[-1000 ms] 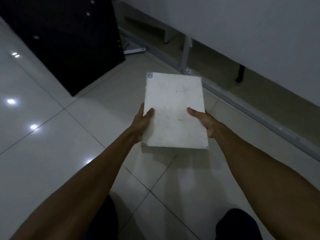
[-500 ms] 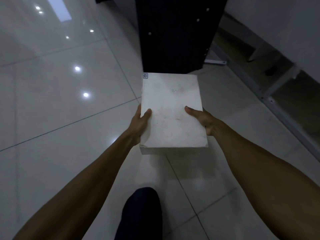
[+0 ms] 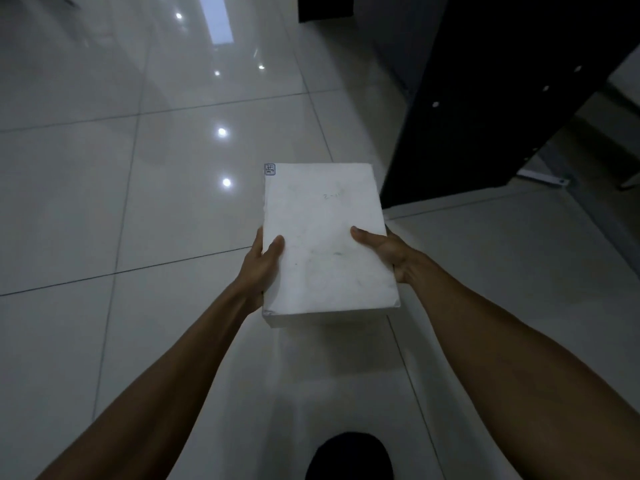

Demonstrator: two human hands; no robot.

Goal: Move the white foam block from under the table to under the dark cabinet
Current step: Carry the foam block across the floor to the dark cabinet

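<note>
In the head view, the person carries the flat white rectangular foam block (image 3: 327, 237) in the air, in front of the body and above the floor. The left hand (image 3: 261, 268) grips the left edge of the block, with the thumb on the top face. The right hand (image 3: 382, 252) grips the right edge in the same way; the other fingers are hidden under the block. A small sticker (image 3: 269, 169) sits at the far left corner of the top face.

I judge that the carrying step is in hand: the block is out from under the table but not yet put down. The tall dark cabinet (image 3: 491, 98) stands just ahead on the right. The next move probably calls for bending low and sliding the block flat into the space under it, which I cannot see from here.

The floor of glossy pale tiles (image 3: 156, 202) reflects ceiling lights, and the room is dim. A dark shoe (image 3: 348, 457) shows at the bottom edge.
</note>
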